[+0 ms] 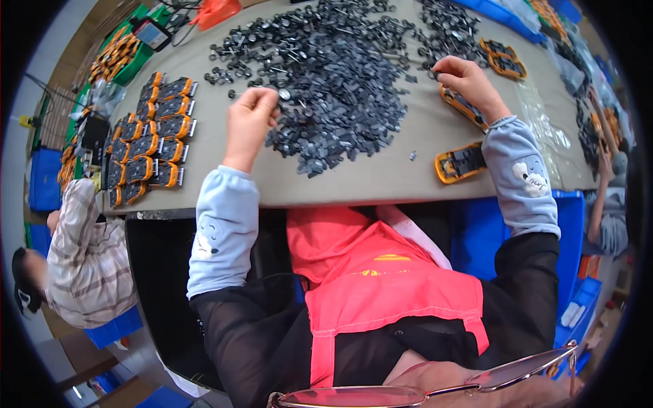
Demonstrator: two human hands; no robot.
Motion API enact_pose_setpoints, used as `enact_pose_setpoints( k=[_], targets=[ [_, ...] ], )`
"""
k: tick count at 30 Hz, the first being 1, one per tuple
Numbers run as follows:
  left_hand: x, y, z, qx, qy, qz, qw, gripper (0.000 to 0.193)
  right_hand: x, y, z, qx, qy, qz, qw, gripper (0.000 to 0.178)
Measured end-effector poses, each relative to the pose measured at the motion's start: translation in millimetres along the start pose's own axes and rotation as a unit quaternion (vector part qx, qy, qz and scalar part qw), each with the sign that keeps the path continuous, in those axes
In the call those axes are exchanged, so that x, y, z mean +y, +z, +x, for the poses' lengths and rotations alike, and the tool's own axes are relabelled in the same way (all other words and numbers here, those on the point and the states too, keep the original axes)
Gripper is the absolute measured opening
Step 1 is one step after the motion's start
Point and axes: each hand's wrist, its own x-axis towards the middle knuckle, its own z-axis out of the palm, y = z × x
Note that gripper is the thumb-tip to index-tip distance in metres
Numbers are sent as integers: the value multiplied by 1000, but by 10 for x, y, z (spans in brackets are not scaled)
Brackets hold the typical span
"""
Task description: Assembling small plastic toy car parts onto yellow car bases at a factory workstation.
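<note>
My left hand (253, 124) is closed in a pinch at the left side of the pile, on a wheel axle (284, 94) whose small wheels show on either side of the fingers. Over the right part of the table my right hand (471, 83) is also closed, and a small black wheel (434, 75) shows at its fingertips. Just below that hand lies an orange toy car shell (462, 107), partly covered by the wrist. Another orange-and-black toy car shell (460, 163) lies nearer the front edge, beside my right sleeve. Between my hands spreads a heap of small dark plastic pieces (340, 102).
Black wheel axles (279, 37) are heaped at the back. Stacked orange-and-black toy car parts (146, 139) stand on the left, with two more shells (503, 59) at the back right. Blue bins (571, 231) sit below the table at right. A person (85, 258) sits at left.
</note>
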Motion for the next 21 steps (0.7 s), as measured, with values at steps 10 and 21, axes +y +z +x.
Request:
enact_pose_setpoints(
  k=[10, 21],
  targets=[
    [-121, 68, 148, -10, -84, -391, 916, 23, 93, -122, -850, 27, 0, 32, 999, 17],
    [335, 1013, -1143, -229, 279, 244, 900, 22, 203, -37, -1456, 107, -32, 99, 989, 17]
  ],
)
